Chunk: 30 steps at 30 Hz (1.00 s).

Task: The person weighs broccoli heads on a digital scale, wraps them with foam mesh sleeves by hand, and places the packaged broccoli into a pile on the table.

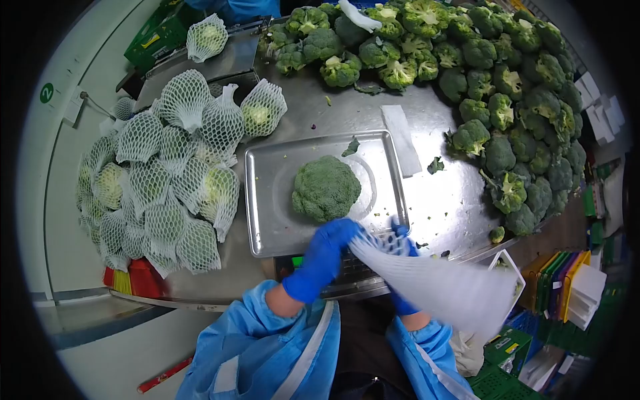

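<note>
My left hand (327,253), in a blue glove, pinches the open end of a white foam net sleeve (440,287). The sleeve trails to the right, its far end blurred by motion. My right hand (404,241), also blue-gloved, grips the same end from the other side; the sleeve hides most of it, with some fingers showing above the mesh. Just beyond my hands, a bare broccoli head (326,189) rests crown up on the metal scale tray (267,245). A loose leaf (351,147) lies near the tray's far edge.
Netted broccoli heads (150,180) are piled at the left. Bare broccoli (500,133) is heaped at the back and right. A white strip (401,140) lies beside the tray. Coloured boards (557,283) stand at the right. A person in blue (243,8) is at the far side.
</note>
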Available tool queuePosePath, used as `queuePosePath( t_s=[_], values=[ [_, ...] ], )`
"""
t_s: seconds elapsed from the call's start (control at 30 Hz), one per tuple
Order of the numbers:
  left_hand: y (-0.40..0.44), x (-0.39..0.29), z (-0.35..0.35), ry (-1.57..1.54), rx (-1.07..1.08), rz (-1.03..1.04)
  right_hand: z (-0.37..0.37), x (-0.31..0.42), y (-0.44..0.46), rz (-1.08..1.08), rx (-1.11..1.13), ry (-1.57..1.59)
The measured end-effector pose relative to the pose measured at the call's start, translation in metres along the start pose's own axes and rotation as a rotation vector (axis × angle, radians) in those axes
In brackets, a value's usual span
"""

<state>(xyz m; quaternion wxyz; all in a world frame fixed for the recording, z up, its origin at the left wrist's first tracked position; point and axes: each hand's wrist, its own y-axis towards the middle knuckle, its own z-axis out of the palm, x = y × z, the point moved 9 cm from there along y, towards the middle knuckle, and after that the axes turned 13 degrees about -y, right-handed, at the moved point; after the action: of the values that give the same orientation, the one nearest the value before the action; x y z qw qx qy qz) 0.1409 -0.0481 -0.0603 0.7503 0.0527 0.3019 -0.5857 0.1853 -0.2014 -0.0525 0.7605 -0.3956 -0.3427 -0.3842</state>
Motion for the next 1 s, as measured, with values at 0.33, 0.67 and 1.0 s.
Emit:
queuePosePath(
  t_s=[0.33, 0.67, 1.0],
  values=[
    [-0.042, 0.018, -0.033, -0.385, -0.077, -0.577, 0.041, -0.042, -0.020, 0.505, 0.542, -0.089],
    [-0.052, -0.023, -0.089, 0.329, -0.078, -0.501, 0.036, -0.040, 0.005, 0.358, 0.333, -0.173],
    [0.041, -0.116, -0.081, 0.942, -0.024, 0.585, 0.056, -0.019, 0.105, -0.527, 0.072, -0.878]
  ],
)
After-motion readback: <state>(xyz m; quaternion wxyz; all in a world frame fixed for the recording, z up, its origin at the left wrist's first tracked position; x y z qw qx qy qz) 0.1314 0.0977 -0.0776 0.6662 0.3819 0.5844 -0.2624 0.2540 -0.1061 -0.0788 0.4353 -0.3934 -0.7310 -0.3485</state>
